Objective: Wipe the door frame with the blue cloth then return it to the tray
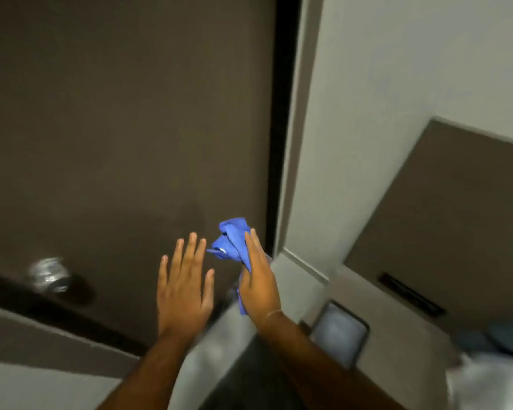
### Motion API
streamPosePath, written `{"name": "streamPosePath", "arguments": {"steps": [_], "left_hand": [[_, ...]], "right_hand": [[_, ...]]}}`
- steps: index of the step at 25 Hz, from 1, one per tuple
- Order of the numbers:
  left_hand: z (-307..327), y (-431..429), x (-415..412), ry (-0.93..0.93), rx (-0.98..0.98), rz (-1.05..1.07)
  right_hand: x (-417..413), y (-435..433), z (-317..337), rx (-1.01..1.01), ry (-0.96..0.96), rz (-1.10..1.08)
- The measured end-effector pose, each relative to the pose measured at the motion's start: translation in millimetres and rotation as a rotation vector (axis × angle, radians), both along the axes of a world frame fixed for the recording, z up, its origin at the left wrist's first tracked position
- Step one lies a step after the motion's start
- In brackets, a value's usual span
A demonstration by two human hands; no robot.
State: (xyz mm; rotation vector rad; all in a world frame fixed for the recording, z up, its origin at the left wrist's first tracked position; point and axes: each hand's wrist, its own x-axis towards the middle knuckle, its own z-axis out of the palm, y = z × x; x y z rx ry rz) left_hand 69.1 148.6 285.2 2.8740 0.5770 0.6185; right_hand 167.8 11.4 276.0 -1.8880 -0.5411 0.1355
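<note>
My right hand (259, 279) grips a crumpled blue cloth (231, 241), which bunches above my fingers and hangs below my palm. The cloth is held in front of a dark brown door (116, 119), a short way left of the black door frame edge (280, 128). My left hand (184, 285) is raised beside it, flat, fingers spread, holding nothing. A dark rectangular tray (339, 329) with a pale inside sits low at the right, behind my right forearm. Motion blur softens the whole view.
A shiny round door knob (49, 275) is at the lower left of the door. A pale wall (367, 99) stands right of the frame. A brown panel (456, 217) with a dark slot leans at the right. White fabric (492, 383) lies at the bottom right.
</note>
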Motion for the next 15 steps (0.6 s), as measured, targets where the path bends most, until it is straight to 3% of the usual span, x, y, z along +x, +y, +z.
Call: {"name": "streamPosePath", "arguments": {"steps": [3,7,11,15], "left_hand": [[-108,-71,4,0.323,-0.108,-0.199],[-209,-136,-1,0.671,-0.186,-0.342],[-252,-169,8,0.737,-0.208,-0.296],[-265,-169,12,0.79,-0.266,-0.235]], "right_hand": [[8,-108,-102,-0.13,0.328,-0.21],[31,-210,-211,-0.324,0.558,-0.436],[80,-244,-295,-0.438,0.635,-0.579],[95,-244,-347,-0.737,0.606,-0.422]]}}
